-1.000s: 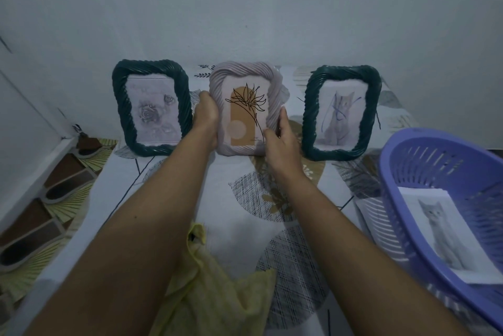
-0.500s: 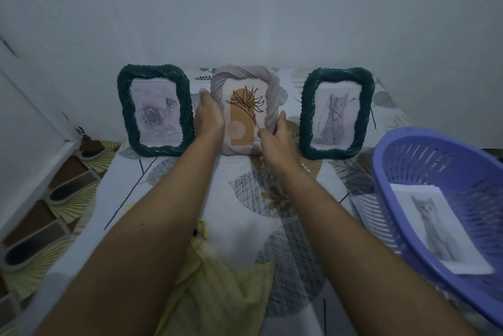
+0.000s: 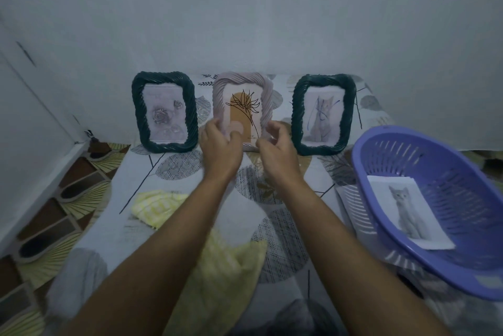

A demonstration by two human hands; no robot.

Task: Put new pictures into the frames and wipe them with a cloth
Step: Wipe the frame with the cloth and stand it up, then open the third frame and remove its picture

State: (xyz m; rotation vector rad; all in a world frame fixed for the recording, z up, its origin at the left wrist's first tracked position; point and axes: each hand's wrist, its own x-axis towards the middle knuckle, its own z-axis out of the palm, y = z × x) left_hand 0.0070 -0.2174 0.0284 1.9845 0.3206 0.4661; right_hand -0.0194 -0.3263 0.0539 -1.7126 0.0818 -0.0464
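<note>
Three picture frames stand in a row at the back of the table, which has a leaf-patterned cover. On the left is a dark green twisted-rim frame with a rose picture, in the middle a pale pink twisted-rim frame with an orange arch and a line-drawn flower, and on the right a dark green twisted-rim frame with a cat picture.

The left hand and right hand are blurred, with curled fingers at the pink frame's lower corners. Whether they are touching it is unclear.

A crumpled yellow cloth lies under the forearms. On the right, a purple slotted plastic basket holds a printed cat picture.
</note>
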